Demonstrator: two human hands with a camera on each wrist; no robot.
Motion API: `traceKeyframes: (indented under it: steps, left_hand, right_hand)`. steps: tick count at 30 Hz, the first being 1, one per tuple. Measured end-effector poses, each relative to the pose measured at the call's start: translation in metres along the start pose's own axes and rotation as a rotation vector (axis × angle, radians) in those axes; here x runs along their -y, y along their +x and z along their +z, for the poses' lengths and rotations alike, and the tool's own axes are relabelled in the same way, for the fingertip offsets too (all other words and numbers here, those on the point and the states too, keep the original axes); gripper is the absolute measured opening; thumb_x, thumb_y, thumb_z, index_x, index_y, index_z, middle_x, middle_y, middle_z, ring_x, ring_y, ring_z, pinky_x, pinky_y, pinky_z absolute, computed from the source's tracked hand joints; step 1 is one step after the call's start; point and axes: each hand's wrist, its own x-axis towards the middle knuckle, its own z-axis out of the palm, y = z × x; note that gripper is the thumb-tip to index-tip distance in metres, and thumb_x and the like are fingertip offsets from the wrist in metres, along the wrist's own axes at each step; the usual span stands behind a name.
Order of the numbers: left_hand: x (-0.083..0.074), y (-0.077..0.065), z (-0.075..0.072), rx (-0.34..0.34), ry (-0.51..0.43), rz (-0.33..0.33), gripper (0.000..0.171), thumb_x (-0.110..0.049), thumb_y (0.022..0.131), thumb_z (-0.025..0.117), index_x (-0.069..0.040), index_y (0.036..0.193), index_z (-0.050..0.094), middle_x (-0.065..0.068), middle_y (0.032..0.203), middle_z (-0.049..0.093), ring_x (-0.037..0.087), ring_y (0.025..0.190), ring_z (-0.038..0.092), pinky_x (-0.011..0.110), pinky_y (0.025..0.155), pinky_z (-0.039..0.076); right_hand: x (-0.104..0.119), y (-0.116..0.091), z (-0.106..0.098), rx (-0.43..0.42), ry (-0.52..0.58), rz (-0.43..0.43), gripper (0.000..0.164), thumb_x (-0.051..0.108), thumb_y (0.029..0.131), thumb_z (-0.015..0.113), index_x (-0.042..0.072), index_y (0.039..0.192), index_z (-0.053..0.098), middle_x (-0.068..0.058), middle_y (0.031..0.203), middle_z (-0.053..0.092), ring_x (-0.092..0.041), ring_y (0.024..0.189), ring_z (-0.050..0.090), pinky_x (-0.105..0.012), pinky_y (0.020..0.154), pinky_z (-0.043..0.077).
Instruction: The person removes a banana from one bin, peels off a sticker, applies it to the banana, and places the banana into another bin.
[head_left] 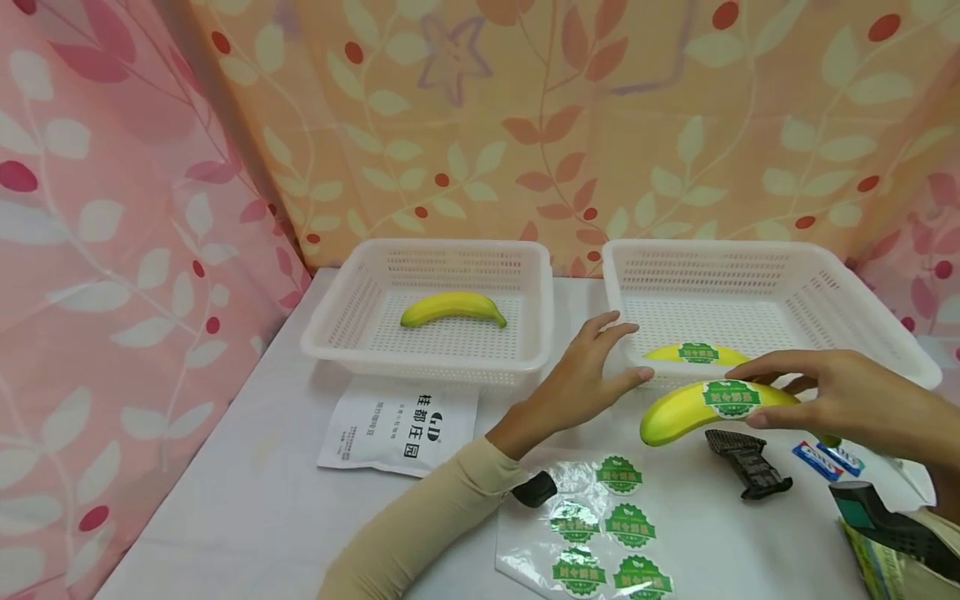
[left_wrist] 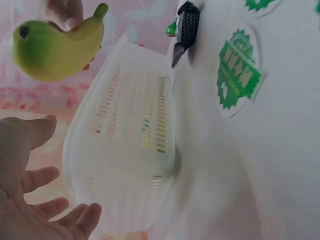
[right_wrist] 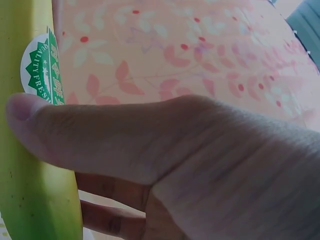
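My right hand [head_left: 847, 400] grips a banana [head_left: 678, 414] that carries a round green-and-white sticker [head_left: 731, 399], just in front of the right basket. In the right wrist view the thumb presses on the banana [right_wrist: 37, 185] beside its sticker. My left hand [head_left: 581, 375] reaches over the table between the two baskets, fingers spread and holding nothing; the left wrist view shows its loose fingers [left_wrist: 50, 205] beside the basket wall. Another stickered banana [head_left: 663, 355] lies inside the right basket [head_left: 750, 250], partly hidden by the rim. A banana without a visible sticker [head_left: 453, 307] lies in the left basket [head_left: 427, 364].
A clear sheet of several green stickers [head_left: 630, 525] lies in front. Behind the left arm is a white printed pouch [head_left: 397, 429]. A dark wrapped snack [head_left: 750, 467], small blue-and-red packets [head_left: 817, 460] and a green-yellow bag [head_left: 873, 558] are at right. Patterned curtains [head_left: 525, 125] stand behind.
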Motion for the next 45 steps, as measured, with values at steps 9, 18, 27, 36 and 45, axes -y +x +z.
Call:
traceKeyframes:
  steps: [9,18,27,36,45]
  left_hand:
    - [0.008,0.016,0.009,-0.014,-0.052,-0.091,0.071,-0.049,0.101,0.071,-0.016,0.159,0.048,0.001,0.175,0.023,0.023,0.156,0.037,0.046,0.121,0.041]
    - [0.010,0.017,0.010,-0.013,-0.058,-0.091,0.068,-0.045,0.101,0.072,-0.016,0.159,0.050,-0.002,0.176,0.022,0.022,0.157,0.036,0.046,0.122,0.040]
    - [0.011,0.017,0.011,-0.018,-0.092,-0.113,0.072,-0.053,0.098,0.072,-0.020,0.158,0.050,-0.008,0.175,0.021,0.021,0.157,0.036,0.048,0.120,0.041]
    - [0.011,0.017,0.013,-0.019,-0.123,-0.115,0.070,-0.049,0.099,0.074,-0.019,0.157,0.051,-0.007,0.176,0.021,0.021,0.158,0.033,0.050,0.121,0.040]
    - [0.012,0.016,0.013,-0.027,-0.129,-0.106,0.069,-0.047,0.098,0.075,-0.019,0.157,0.052,-0.006,0.176,0.022,0.021,0.157,0.035,0.050,0.121,0.041]
  right_hand:
    - [-0.007,0.002,-0.003,-0.030,0.004,-0.039,0.063,0.040,0.087,0.088,0.007,0.136,0.069,-0.021,0.120,0.070,-0.033,0.093,0.070,-0.029,0.055,0.053]
    - [-0.002,0.007,-0.016,-0.142,0.010,0.005,0.068,0.050,0.089,0.083,0.004,0.138,0.068,-0.029,0.126,0.065,-0.043,0.097,0.064,-0.038,0.060,0.059]
    - [-0.013,0.043,-0.046,-0.231,0.051,-0.064,0.063,0.039,0.092,0.082,0.001,0.139,0.066,-0.032,0.127,0.062,-0.051,0.103,0.061,-0.045,0.068,0.060]
    - [-0.029,0.086,-0.060,-0.130,0.013,-0.056,0.064,0.040,0.094,0.081,0.000,0.142,0.064,-0.036,0.134,0.062,-0.056,0.117,0.057,-0.062,0.083,0.051]
    - [-0.038,0.119,-0.051,-0.041,-0.061,-0.107,0.054,0.030,0.094,0.082,-0.007,0.132,0.069,-0.028,0.119,0.072,-0.035,0.095,0.068,-0.036,0.072,0.055]
